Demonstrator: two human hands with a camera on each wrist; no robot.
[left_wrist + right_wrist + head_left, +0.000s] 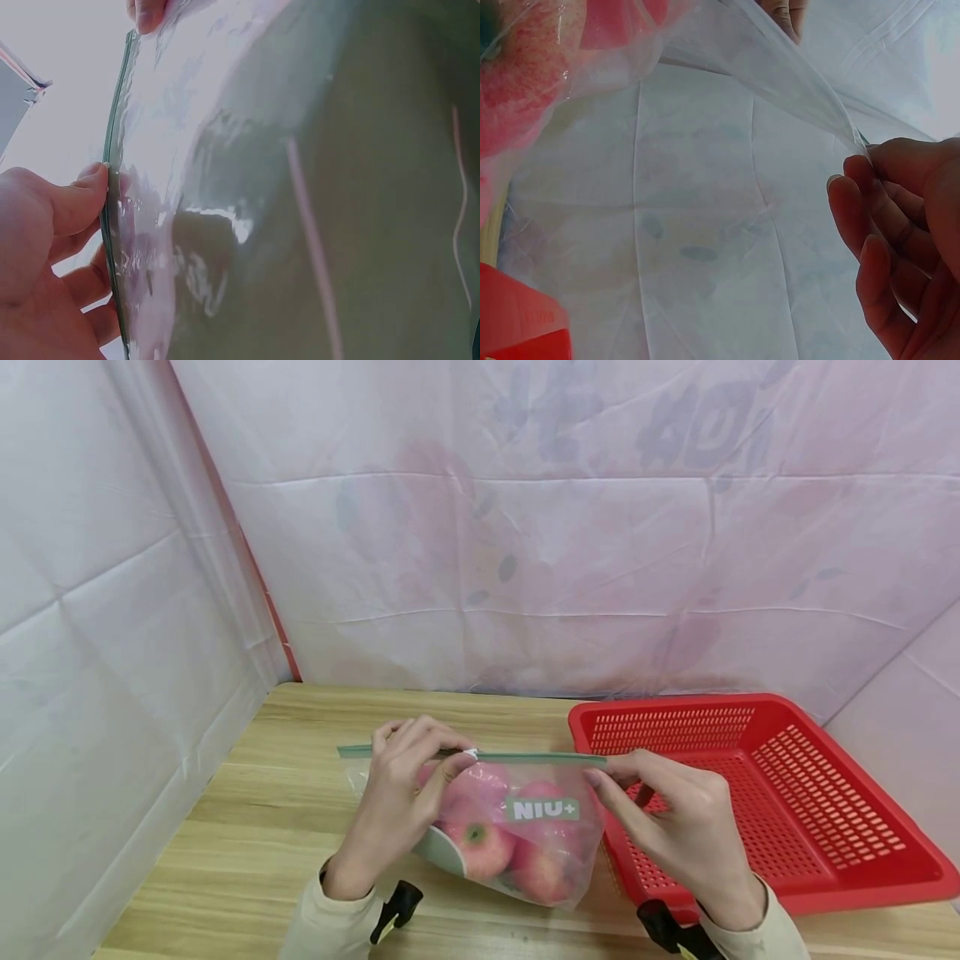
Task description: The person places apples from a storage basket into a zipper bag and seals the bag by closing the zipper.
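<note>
A clear zip bag [577, 843] with a green top strip and a "NIU+" label holds several red apples [480, 843]. My left hand [405, 785] pinches the white slider [470, 752] on the strip, left of the bag's middle. At the strip's right end, my right hand [675, 810] pinches the corner between thumb and forefinger. In the left wrist view the green strip [111, 142] runs past the left thumb and fingers. The right wrist view has the right fingers [885, 217] on the bag's corner, with apples [525, 67] at upper left.
A red plastic basket [757, 702] with slotted walls stands on the right, partly behind the right hand. The wooden table [247, 827] runs under the bag. White printed cloth [525, 552] hangs behind and along the left side.
</note>
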